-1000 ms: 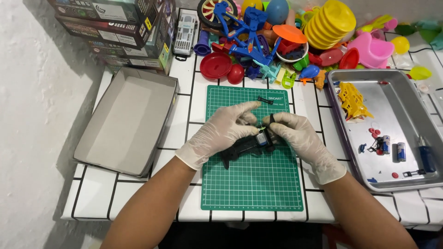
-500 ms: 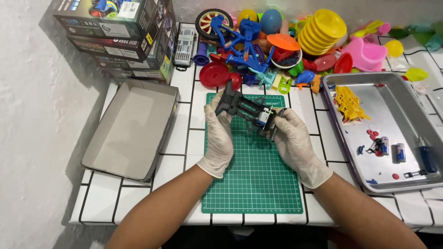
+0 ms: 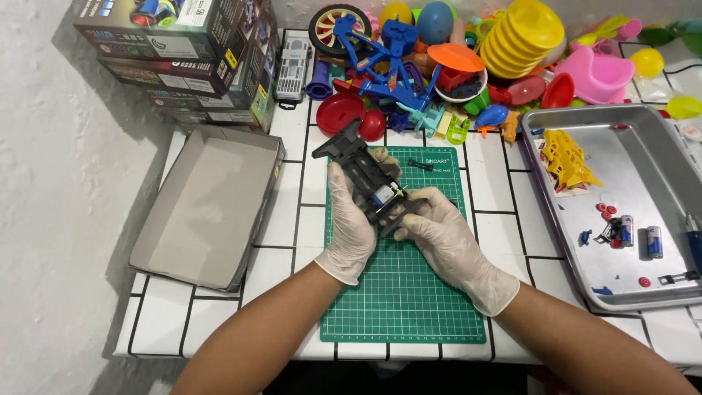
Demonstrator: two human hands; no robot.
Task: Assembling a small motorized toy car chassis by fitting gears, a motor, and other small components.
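Gloved hands, the left hand cupping from beneath and the right hand pinching the near end, grip a black toy car chassis tilted above a green cutting mat on a white tiled table, beside a metal tray at right.

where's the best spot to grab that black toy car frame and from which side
Probably by its long edges at the middle, one hand from each side, as the left hand and right hand hold it now. The black toy car frame is long and narrow, tilted up off the green cutting mat, with small parts exposed mid-frame.
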